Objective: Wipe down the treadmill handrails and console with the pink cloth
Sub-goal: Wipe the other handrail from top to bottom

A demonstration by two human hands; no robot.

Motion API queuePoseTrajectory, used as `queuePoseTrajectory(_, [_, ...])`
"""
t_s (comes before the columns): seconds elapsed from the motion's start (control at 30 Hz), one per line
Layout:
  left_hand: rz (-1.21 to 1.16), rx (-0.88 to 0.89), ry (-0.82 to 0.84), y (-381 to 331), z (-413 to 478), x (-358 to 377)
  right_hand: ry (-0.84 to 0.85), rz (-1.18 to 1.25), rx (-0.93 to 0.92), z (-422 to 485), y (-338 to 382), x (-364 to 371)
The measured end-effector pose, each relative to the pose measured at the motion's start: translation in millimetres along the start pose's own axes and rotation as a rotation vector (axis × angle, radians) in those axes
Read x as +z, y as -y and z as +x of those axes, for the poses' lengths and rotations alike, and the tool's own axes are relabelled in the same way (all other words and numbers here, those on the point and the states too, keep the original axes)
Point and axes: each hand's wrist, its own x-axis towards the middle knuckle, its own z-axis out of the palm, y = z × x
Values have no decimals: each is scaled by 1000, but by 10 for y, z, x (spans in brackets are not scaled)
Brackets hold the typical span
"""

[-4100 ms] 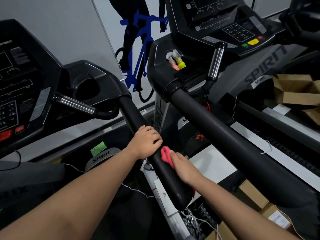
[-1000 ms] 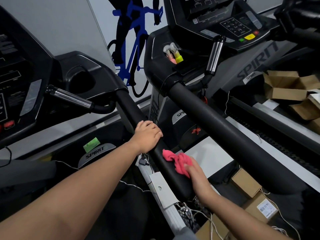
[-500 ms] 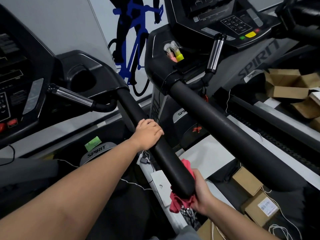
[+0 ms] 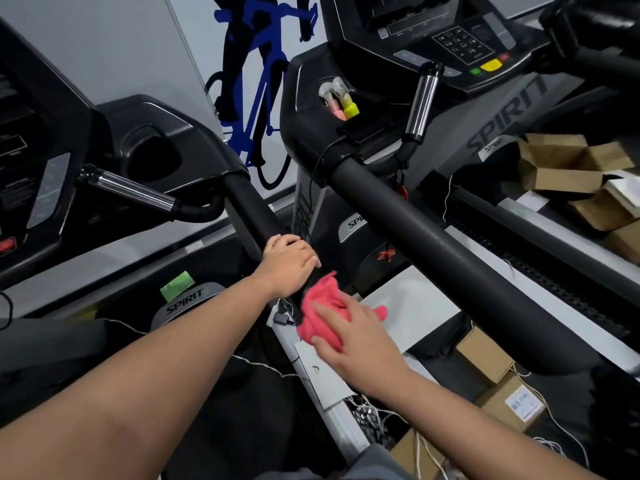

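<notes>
Head view: the pink cloth (image 4: 323,303) is seen bunched on the near part of the black handrail (image 4: 254,216) of the left treadmill, a little below the middle of the scene. It is pressed against the rail by the right hand (image 4: 358,341), whose fingers are laid nearly straight and spread across the fabric rather than closed around it. Just beyond the cloth, the same rail is gripped by the left hand (image 4: 289,263), with the fingers curled over its top. The far tip of the cloth is found just beside that hand. At the far left, this treadmill's console (image 4: 38,174) is partly shown. To the right, a thicker handrail (image 4: 433,237) of a second treadmill is seen, and cardboard boxes (image 4: 561,164) are piled at the right edge.
</notes>
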Motion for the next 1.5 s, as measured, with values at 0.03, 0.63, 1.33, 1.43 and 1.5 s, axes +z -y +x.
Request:
queuePoseTrajectory(0.03, [-3, 9, 23, 3, 2, -15, -37, -122, -70, 35, 75, 17])
queuePoseTrajectory(0.63, [6, 7, 120, -4, -18, -64, -15, -937, -1038, -160, -166, -26])
queuePoseTrajectory(1.33, [48, 9, 115, -62, -67, -97, 209, -1126, -1110, -105, -3, -61])
queuePoseTrajectory(1.43, [55, 5, 103, -67, -68, -90, 9, -669, -1231, -103, -348, -52])
queuePoseTrajectory(1.5, [62, 4, 92, -76, -69, -81, -107, -408, -1173, -118, -473, 5])
